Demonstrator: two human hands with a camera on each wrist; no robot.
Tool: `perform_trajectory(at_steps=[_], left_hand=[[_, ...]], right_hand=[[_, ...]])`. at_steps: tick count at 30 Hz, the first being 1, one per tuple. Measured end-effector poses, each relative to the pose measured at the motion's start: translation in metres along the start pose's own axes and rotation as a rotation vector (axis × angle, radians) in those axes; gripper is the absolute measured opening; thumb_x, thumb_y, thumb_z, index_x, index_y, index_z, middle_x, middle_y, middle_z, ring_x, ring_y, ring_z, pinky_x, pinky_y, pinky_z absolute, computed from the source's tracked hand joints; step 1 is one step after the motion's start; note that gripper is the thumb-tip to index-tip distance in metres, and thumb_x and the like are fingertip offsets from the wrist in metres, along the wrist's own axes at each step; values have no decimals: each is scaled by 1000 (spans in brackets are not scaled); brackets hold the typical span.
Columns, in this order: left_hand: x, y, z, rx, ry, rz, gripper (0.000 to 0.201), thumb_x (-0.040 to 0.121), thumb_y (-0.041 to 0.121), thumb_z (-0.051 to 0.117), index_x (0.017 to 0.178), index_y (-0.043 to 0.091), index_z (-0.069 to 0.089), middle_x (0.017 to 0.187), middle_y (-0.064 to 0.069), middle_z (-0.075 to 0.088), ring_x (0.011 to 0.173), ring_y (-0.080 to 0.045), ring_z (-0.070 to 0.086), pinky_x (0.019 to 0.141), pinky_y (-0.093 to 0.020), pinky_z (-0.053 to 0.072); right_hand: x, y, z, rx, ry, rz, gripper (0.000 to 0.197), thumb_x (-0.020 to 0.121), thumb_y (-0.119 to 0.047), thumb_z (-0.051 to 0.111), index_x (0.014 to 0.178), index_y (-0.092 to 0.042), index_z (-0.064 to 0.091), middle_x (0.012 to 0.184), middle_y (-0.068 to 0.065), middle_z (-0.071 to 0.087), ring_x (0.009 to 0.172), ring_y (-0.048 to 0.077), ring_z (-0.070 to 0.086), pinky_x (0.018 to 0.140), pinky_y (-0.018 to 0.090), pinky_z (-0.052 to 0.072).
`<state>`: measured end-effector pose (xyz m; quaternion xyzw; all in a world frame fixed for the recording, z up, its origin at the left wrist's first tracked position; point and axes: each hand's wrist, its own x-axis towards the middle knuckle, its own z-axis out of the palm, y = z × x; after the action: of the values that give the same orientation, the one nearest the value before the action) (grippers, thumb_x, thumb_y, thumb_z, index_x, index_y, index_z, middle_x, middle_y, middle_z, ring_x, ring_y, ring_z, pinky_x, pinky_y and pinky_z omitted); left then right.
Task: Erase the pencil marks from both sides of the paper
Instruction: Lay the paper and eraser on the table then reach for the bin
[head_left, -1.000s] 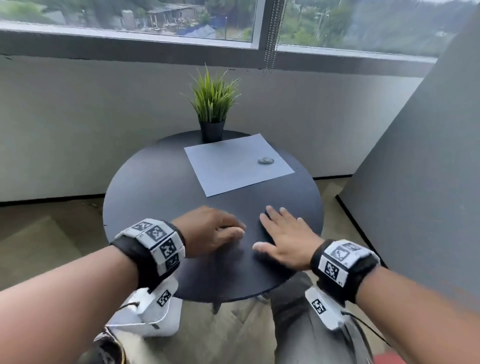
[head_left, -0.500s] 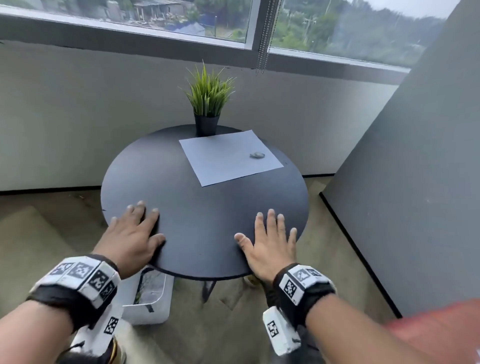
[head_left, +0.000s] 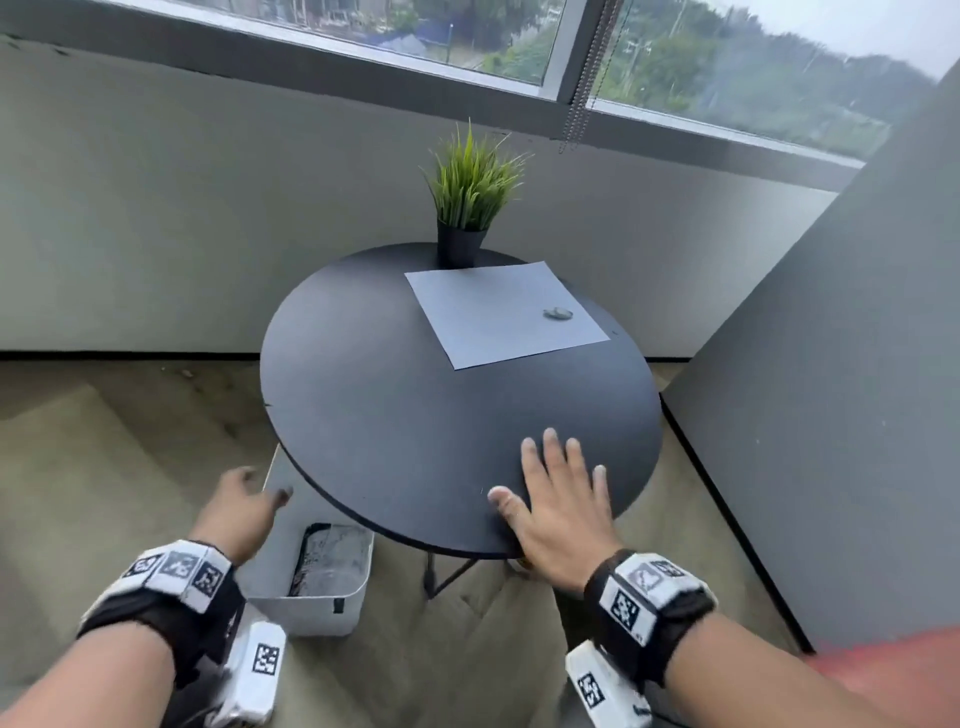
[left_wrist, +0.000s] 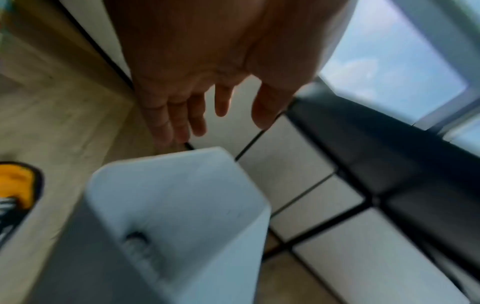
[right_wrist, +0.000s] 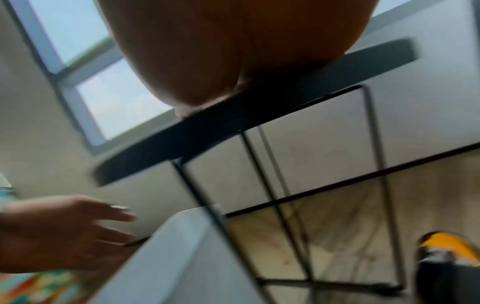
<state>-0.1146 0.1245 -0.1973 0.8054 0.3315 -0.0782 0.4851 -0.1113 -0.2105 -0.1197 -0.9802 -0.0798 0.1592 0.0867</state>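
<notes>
Our right hand lay flat at six o'clock on the round black bench; our left hand hung wide, empty. We judged both should reach the pale square paper at one o'clock.

Head cam looks down over my table; both wrist cams sit low, angled up, sharing the white bin and window.
</notes>
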Motion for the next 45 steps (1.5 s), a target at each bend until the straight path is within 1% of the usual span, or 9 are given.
perform_trajectory(at_steps=[3, 9, 13, 22, 27, 32, 37, 41, 45], left_hand=[[9, -19, 24, 349, 17, 18, 64, 81, 42, 74, 134, 16, 51, 124, -26, 60, 115, -42, 54, 100, -44, 43], [48, -72, 34, 542, -105, -30, 70, 75, 61, 60, 117, 6, 68, 111, -19, 70, 99, -36, 66, 86, -34, 51], [15, -64, 41, 806, -349, 6, 40, 107, 33, 35, 138, 15, 53, 147, -9, 50, 130, -18, 51, 92, -16, 38], [3, -24, 26, 1058, -349, 232, 38, 102, 29, 41, 115, 1, 64, 119, -17, 66, 110, -28, 63, 69, -23, 41], [-35, 15, 8, 1242, -425, 473, 32, 104, 19, 35, 128, 10, 54, 128, -13, 60, 119, -27, 58, 92, -30, 44], [-55, 13, -7, 1365, -482, 463, 33, 103, 14, 35, 127, 4, 55, 128, -18, 60, 120, -31, 56, 92, -32, 43], [-61, 13, -11, 1150, -500, 324, 32, 102, 14, 39, 123, 0, 59, 111, -17, 65, 117, -35, 58, 81, -26, 48], [-60, 10, -10, 1236, -561, 350, 34, 102, 19, 41, 122, 2, 62, 123, -16, 64, 101, -26, 60, 71, -16, 47], [-59, 9, -5, 1134, -615, 327, 32, 101, 8, 40, 125, -6, 57, 124, -24, 61, 116, -40, 57, 90, -38, 47]], right_hand=[[-10, -11, -22, 270, -41, -247, 86, 88, -71, 22, 158, -27, 1, 160, -19, -8, 149, 1, -13, 124, 36, -6], [21, 75, -32, 87, 133, 463, 87, 94, -70, 26, 158, -15, 7, 166, 11, -4, 152, 28, -4, 122, 51, 5], [-11, 31, -3, 68, 59, 350, 95, 85, -81, 9, 158, -22, 0, 164, 13, -12, 151, 34, -13, 120, 50, -3], [-10, 64, -29, 53, 83, 351, 103, 76, -83, 0, 158, -21, 10, 166, 7, -4, 153, 24, -6, 122, 50, -3], [-29, 8, -20, 182, -106, -293, 93, 79, -83, 11, 158, -33, 8, 166, -10, -6, 150, 3, -13, 123, 35, -6], [-2, 30, -22, 48, 51, 245, 85, 90, -76, 15, 158, -27, 6, 166, -2, -12, 152, 21, -13, 122, 49, -4], [-31, -43, -15, 177, -193, -300, 97, 79, -84, 10, 158, -28, 2, 161, -19, -10, 149, 2, -13, 124, 38, -4], [36, -39, -69, 290, -33, -203, 82, 93, -65, 36, 159, -21, 12, 165, -8, 10, 150, 4, 8, 119, 20, 5], [92, -29, -70, -122, -178, -73, 94, 90, -73, 34, 158, -15, 6, 166, 4, -4, 153, 24, 0, 124, 42, 7]])
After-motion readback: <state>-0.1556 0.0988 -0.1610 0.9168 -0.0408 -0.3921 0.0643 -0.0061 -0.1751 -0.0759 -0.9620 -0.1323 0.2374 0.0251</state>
